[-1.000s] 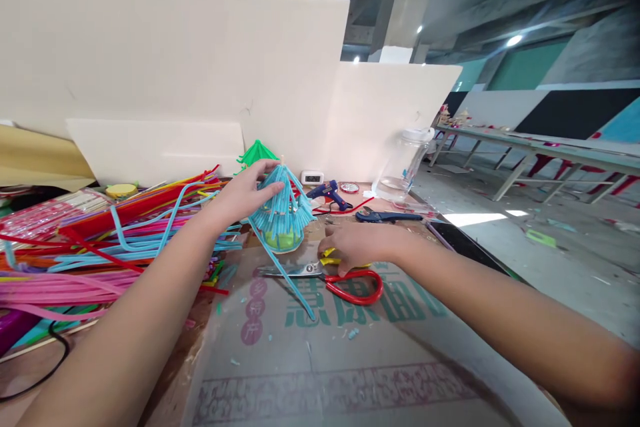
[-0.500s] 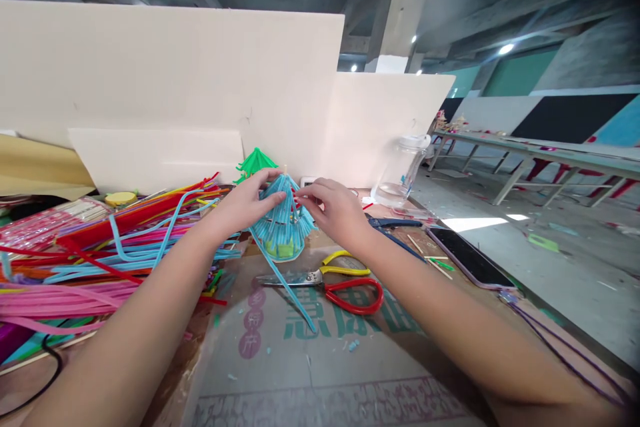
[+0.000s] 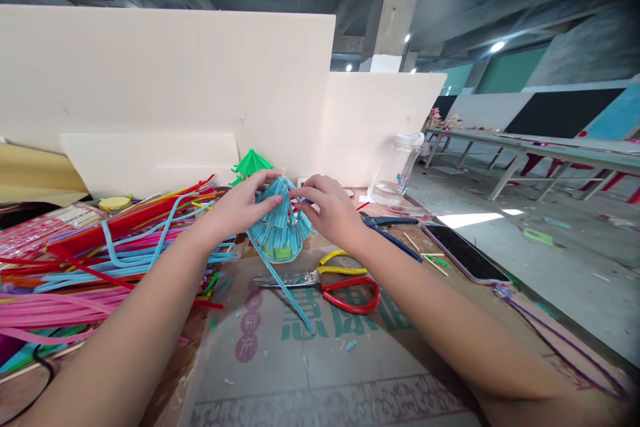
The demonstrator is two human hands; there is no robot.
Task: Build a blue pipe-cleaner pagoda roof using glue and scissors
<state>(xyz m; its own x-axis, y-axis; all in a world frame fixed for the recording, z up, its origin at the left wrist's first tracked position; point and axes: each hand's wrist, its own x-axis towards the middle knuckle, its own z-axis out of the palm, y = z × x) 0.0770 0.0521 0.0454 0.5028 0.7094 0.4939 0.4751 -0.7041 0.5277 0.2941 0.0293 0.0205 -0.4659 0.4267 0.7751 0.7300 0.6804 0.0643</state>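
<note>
A small cone-shaped model made of blue straws (image 3: pixel 277 230) stands on the cardboard sheet (image 3: pixel 325 373) at the table's middle. My left hand (image 3: pixel 243 203) grips its left side near the top. My right hand (image 3: pixel 327 208) holds its right side, fingertips pinching a straw near the tip. One long blue straw (image 3: pixel 285 288) hangs from the model down toward me. Red-handled scissors (image 3: pixel 330 285) lie just in front of the model, with yellow-handled pliers (image 3: pixel 340 263) beside them.
A big heap of coloured straws (image 3: pixel 100 247) fills the left of the table. A green straw model (image 3: pixel 250 163) stands behind. A clear jar (image 3: pixel 395 170), blue pliers (image 3: pixel 387 221) and a phone (image 3: pixel 463 253) lie to the right. White boards (image 3: pixel 165 80) wall the back.
My right hand left the scissors on the table and rose to the blue straw model, joining the left hand. The view shifted slightly left.
</note>
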